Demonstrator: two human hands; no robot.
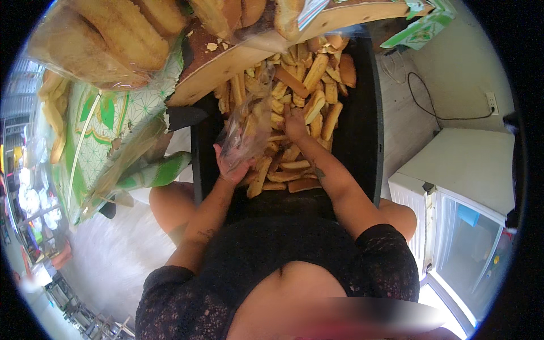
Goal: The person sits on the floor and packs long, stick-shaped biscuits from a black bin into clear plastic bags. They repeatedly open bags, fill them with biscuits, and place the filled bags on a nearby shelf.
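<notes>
A deep black bin [371, 130] sits between my legs, with many long, golden-brown bread sticks [316, 72] piled loosely in it. My left hand [235, 168], at the bin's left side, holds a clear plastic bag [254, 126] by its lower end. The bag leans up over the bread, and some pieces show through or inside it; I cannot tell which. In the middle of the pile, my right hand [294, 126] has its fingers curled down around a bread stick. Its fingertips are partly hidden among the pieces.
A curved, light-brown board edge [249, 55] crosses above the bin's far end. Bagged larger loaves [113, 42] lie at upper left, over green-and-white patterned packaging [122, 113]. At right stands a white glass-doored cabinet [453, 170]; a black cable [433, 107] runs to a wall socket.
</notes>
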